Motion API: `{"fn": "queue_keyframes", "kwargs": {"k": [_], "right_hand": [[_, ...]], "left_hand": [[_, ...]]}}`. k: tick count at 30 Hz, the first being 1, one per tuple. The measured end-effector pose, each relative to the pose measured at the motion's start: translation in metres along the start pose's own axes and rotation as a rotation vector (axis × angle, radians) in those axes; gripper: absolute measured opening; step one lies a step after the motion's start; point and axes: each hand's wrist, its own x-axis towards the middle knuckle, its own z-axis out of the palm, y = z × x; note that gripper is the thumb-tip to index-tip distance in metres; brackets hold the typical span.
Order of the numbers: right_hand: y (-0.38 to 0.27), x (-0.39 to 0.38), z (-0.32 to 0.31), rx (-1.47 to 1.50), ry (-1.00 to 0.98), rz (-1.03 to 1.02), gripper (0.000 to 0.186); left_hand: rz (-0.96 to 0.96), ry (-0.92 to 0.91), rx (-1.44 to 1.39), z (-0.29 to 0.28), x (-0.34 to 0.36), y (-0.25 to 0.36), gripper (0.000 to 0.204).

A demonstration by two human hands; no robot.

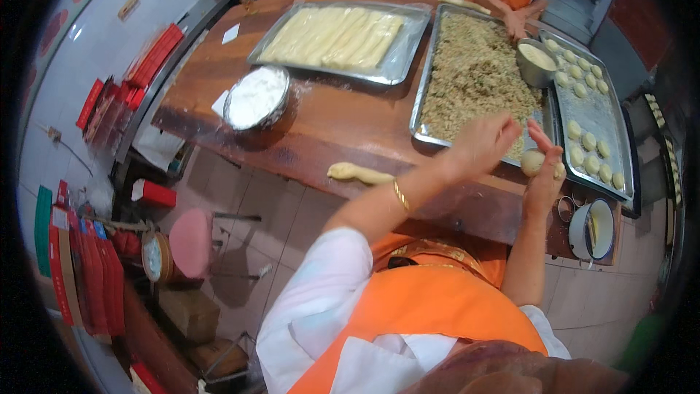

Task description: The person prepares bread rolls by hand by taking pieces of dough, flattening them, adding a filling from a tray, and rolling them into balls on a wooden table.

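My right hand [545, 175] holds a pale, round dough ball [532, 163] at the near edge of the filling tray, with some fingers stretched upward. Just left of it, my left hand [483, 140] is raised over the tray's near corner, a gold bracelet at the wrist. Its fingers are slightly blurred and look loosely bent and apart, with nothing visible in them. Beneath and beyond both hands, a crumbly brown filling [470, 76] fills a large metal tray [421, 113]. A twisted strip of dough [359, 173] lies by the table's front edge, beside my left forearm.
At right, a tray [589, 106] bears rows of dough balls; a metal bowl [537, 63] overlaps its edge. An enamel pot [591, 230] stands near the front corner. Farther left are a flour bowl [257, 97] and film-covered dough strips [332, 35]. A co-worker's hands [516, 23] are opposite.
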Motion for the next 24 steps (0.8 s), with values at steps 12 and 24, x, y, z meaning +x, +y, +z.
{"fn": "queue_keyframes", "kwargs": {"k": [12,24], "right_hand": [[0.000,-0.002,0.018,0.071,-0.287,-0.201,0.051],[-0.012,0.003,0.007,0.180,-0.439,-0.122,0.043]], "left_hand": [[-0.387,-0.309,-0.737,0.035,-0.054,-0.036,0.062],[-0.288,-0.114,-0.886,0.045,-0.052,-0.012,0.066]]}}
